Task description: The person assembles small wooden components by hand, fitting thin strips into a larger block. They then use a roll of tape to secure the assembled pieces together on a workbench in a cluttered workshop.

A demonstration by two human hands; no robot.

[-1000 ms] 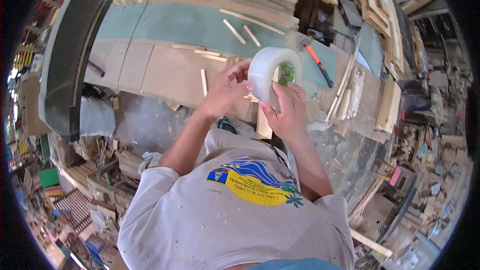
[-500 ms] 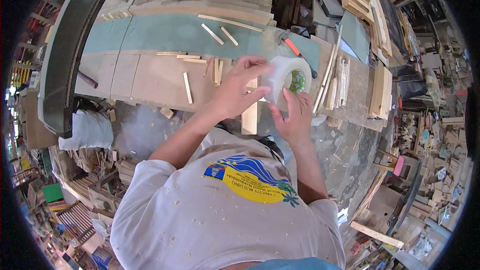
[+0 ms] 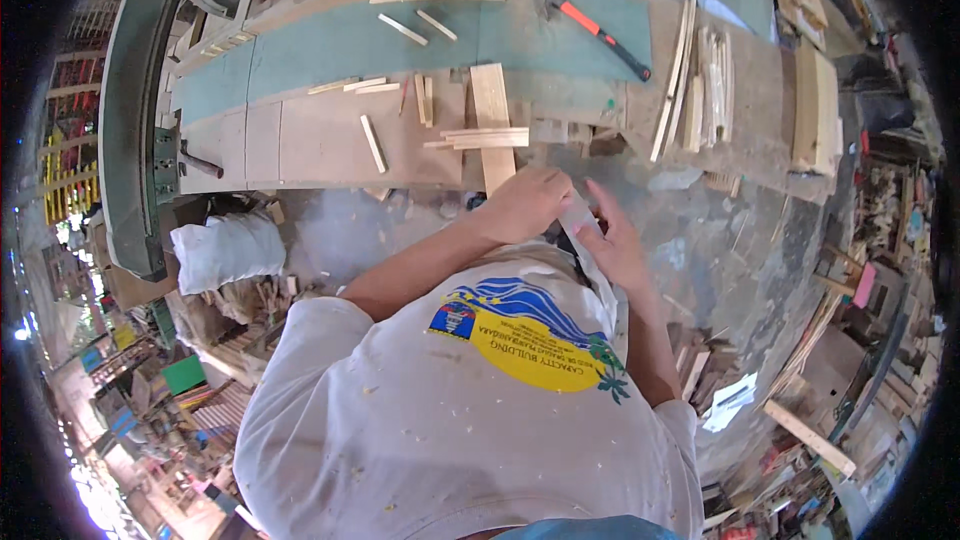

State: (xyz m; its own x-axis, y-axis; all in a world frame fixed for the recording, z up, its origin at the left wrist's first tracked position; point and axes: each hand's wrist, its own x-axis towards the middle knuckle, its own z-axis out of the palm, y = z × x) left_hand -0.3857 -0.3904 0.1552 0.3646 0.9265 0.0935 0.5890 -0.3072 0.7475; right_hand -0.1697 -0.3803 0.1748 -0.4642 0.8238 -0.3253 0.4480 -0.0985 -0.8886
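My left hand (image 3: 525,202) and my right hand (image 3: 615,248) are together just in front of my chest, below the workbench edge. Both are closed on a translucent white roll of tape (image 3: 582,225), seen edge-on; its lower part runs down along my right palm. My left fingers cover its top, so the roll's core is hidden. A long flat wooden board (image 3: 492,125) lies on the bench just beyond my left hand, with a short stack of thin slats (image 3: 485,138) laid across it.
The workbench (image 3: 320,140) has a green mat (image 3: 330,45) with scattered wood strips. A hammer with an orange-and-black handle (image 3: 600,35) lies at the back right, beside stacked slats (image 3: 700,80). A white sack (image 3: 225,250) sits on the floor left, near a green machine frame (image 3: 130,120).
Both hands have come down from over the bench to my chest with the roll. The roll's round face and green core no longer show; only its edge does.
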